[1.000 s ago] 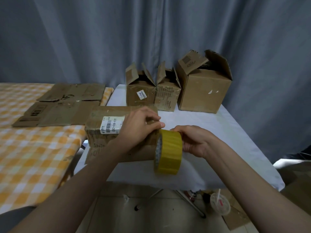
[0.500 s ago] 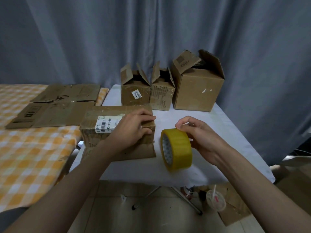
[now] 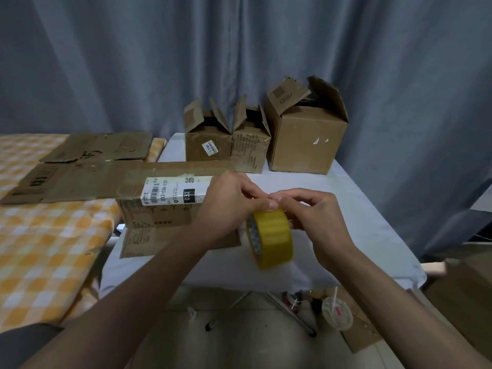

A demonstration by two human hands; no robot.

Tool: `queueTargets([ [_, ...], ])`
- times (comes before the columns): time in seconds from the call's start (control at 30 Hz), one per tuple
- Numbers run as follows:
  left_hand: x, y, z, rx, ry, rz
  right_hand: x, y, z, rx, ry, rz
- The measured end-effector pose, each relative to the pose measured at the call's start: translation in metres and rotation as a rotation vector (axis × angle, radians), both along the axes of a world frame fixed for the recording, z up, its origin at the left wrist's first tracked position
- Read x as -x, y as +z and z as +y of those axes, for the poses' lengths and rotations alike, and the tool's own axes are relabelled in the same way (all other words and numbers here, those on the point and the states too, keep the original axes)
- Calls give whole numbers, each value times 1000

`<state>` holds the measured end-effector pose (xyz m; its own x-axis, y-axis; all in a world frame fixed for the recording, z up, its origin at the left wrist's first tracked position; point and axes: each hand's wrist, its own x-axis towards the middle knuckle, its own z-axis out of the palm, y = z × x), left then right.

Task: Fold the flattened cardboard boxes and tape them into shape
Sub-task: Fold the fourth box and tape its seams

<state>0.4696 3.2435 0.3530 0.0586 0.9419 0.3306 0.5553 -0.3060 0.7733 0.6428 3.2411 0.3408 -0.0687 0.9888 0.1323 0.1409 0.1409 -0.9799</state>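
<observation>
A yellow tape roll stands on edge over the white table, held up by both hands. My right hand grips its right side with the thumb on top. My left hand pinches at the top of the roll, fingertips meeting the right thumb. Just left lies a folded cardboard box with a white shipping label on top and a loose flap hanging toward me. Flattened cardboard boxes lie on the orange checked table at left.
Three folded boxes with open top flaps stand at the back of the white table: two small boxes and a larger box. A grey curtain hangs behind. On the floor below are table legs, a lidded cup and cardboard scraps.
My left hand left the labelled box and came over to the top of the tape roll. The roll rose slightly and both hands now meet on it.
</observation>
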Motion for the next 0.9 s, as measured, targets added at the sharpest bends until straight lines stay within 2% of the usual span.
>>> queueTargets([
  [0.23,-8,-1,-11,-96,120,52,-1,-2,-6,83,40,52],
  [0.4,-8,-7,-9,-131,193,136,3,-8,-12,218,207,-116],
  [0.5,-10,-4,-12,-174,214,108,6,-4,-13,130,193,-179],
  [0.67,-14,26,-20,-428,221,-77,4,18,-9,-85,74,-171],
  [0.77,-11,34,-18,-410,236,-127,0,27,-9,-182,180,-167],
  [0.9,-2,28,-6,-293,234,-76,-4,26,-8,-214,255,-208],
])
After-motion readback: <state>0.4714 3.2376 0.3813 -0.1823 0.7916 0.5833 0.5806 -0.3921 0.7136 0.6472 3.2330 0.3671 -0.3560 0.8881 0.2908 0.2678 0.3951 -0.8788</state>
